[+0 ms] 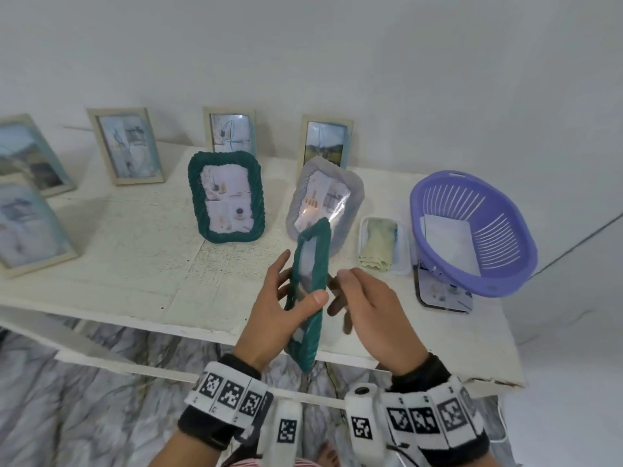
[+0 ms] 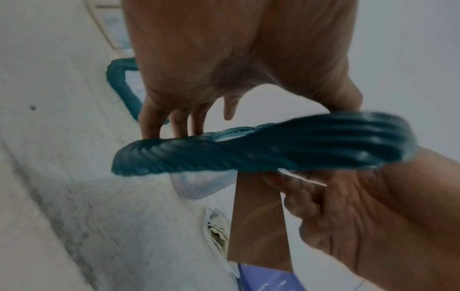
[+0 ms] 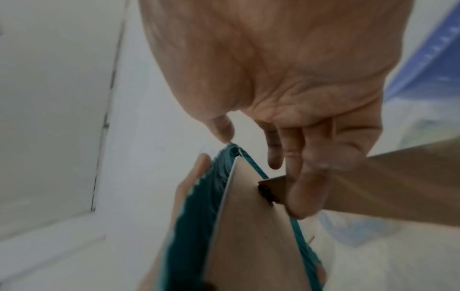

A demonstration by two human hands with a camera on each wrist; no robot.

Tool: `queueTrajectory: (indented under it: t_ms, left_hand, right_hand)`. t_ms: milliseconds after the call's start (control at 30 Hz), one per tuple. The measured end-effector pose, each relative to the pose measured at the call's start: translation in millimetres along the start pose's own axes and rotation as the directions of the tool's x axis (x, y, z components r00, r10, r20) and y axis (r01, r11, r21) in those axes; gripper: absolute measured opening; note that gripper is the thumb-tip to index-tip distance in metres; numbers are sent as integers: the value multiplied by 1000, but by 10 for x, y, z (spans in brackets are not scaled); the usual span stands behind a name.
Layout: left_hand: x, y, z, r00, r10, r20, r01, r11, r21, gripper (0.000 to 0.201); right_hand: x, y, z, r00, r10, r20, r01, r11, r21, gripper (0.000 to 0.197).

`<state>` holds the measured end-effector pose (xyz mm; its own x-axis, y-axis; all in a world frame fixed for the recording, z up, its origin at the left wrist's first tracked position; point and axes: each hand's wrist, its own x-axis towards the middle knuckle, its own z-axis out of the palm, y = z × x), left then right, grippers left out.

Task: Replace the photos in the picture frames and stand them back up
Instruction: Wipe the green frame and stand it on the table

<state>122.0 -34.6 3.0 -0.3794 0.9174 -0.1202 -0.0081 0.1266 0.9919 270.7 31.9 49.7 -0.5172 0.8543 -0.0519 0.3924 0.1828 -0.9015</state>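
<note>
I hold a teal ribbed picture frame point(image 1: 312, 264) edge-on above the table's front edge. My left hand point(image 1: 290, 294) grips its lower half, thumb on the front rim and fingers behind. My right hand point(image 1: 350, 294) is at the frame's back. In the right wrist view its fingers point(image 3: 306, 187) curl on the brown stand leg point(image 3: 398, 177), close to the hinge on the brown backing board point(image 3: 248, 246). In the left wrist view the stand leg point(image 2: 256, 216) juts out from under the frame point(image 2: 273, 149). The glass side is too oblique to show any photo.
A second teal frame point(image 1: 226, 197) and a pale grey frame point(image 1: 325, 203) stand mid-table, with several wooden frames point(image 1: 126, 146) along the wall. At right are a purple basket point(image 1: 472, 230) holding white paper, a small tray point(image 1: 403, 244) with a cloth, and a flat photo point(image 1: 445, 294) under the basket.
</note>
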Motion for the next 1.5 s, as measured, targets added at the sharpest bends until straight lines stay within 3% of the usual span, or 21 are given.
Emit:
queueTrajectory:
  t_ms: [100,233,300,367,433,467,600,733,867,933,1000,1133,1300,1500]
  left_hand:
    - [-64,81,-86,990,139,-25,-137,986,90,97]
    - [-102,90,-381,954,288,-83,-264,939,220,101]
    - [-114,115,-633,959,237,-154,-205,958,200,96]
    - [-99,146,-941,967,150,-208,-132,986,101,72]
    - [-32,203,-1273,985,9,-172,-12,1000,-16,53]
    - [24,204,-1452,988,-70,-135,61,996,-68,55]
    - [319,160,-2143,958,-271,-91,249,947,-204,100]
    - [636,213,-2711,957,-223,-184,195,968,-156,87]
    - [1009,287,-3126,943,-206,-259,171,973,-153,78]
    - [1214,294,-3283,935,-215,-283,170,970,-176,80]
    - [1409,271,-3403,928,-223,-300,168,965,-200,86]
    - [1699,219,-3537,920,-240,-310,189,964,-184,99]
    - [1832,144,-3605,917,-273,-290,234,958,-163,93]
    - [1807,66,-3624,923,-287,-257,263,957,-124,80]
  right_hand:
    - [34,-118,95,995,86,60,-101,938,332,50]
    - [131,-179,386,980,69,185,-165,795,583,49]
    - [236,-236,546,983,77,168,-170,737,654,49]
    - [367,-301,724,979,85,185,-192,690,698,50]
    - [499,-399,935,969,55,240,-215,665,715,49]
    - [573,-445,1057,962,41,268,-228,657,718,48]
    - [932,-664,1588,937,44,346,-288,655,698,48]
    - [1400,-893,2084,938,17,347,-268,673,689,42]
    - [1885,-1061,2490,966,48,256,-189,804,564,35]
    - [2082,-1098,2652,974,53,218,-162,840,519,41]
    - [2238,-1139,2780,982,64,179,-145,862,486,33]
    - [2486,-1149,2964,992,74,106,-108,920,377,16]
    - [2625,-1047,3095,997,67,30,-72,972,225,30]
    - [2598,-973,3106,999,48,-1,-48,995,90,32]
